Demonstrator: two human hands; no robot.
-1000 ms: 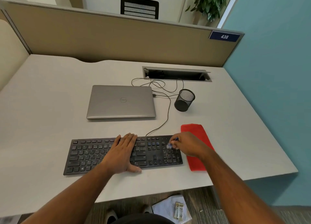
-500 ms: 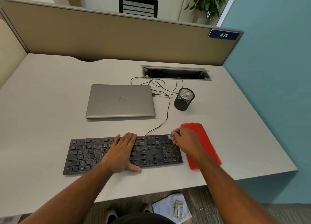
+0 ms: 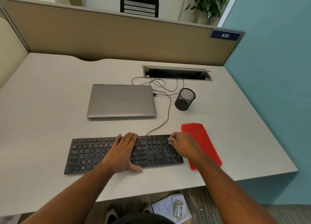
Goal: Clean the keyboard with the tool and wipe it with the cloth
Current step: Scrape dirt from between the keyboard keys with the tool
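A black keyboard (image 3: 87,154) lies near the front edge of the grey desk (image 3: 50,92). My left hand (image 3: 123,151) rests flat on its middle keys, fingers straight. My right hand (image 3: 184,147) grips a small blue-tipped cleaning tool (image 3: 173,137) and holds its tip on the number pad at the keyboard's top right corner. Most of the tool is hidden in my fingers. A red cloth (image 3: 200,139) lies on the desk just right of the keyboard, partly under my right wrist.
A closed silver laptop (image 3: 122,100) sits behind the keyboard. A black mesh pen cup (image 3: 185,99) stands to its right, with thin cables (image 3: 166,87) running to an open cable tray (image 3: 176,73). A partition (image 3: 117,37) closes the back. Papers (image 3: 171,208) lie on the floor.
My right hand moved the tool from the middle of the number pad up to its top edge and holds there. My left hand has stayed flat on the keys.
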